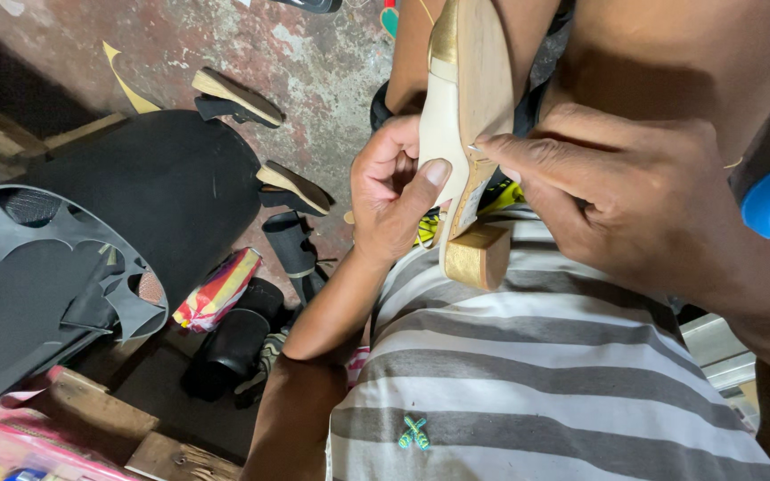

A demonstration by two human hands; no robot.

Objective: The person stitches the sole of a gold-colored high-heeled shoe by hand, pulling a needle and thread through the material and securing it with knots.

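At nine o'clock, black sheet material [149, 191] with cut-out scraps. Above it, at eleven, two loose soles [233, 96] on the floor [314, 53]. At centre, left hand [391, 191] wrapped around a cream block-heeled shoe [456, 134], thumb pressed on its edge, sole facing right, heel down against the striped shirt [545, 374]. At three o'clock, right hand [621, 191] pinching a small nail [474, 148] against the sole.

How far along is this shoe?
Done: the block heel already sits on the cream shoe. In hand: the left hand grips its side while the right hand presses the sole edge. Left: two more soles lie untouched on the floor.
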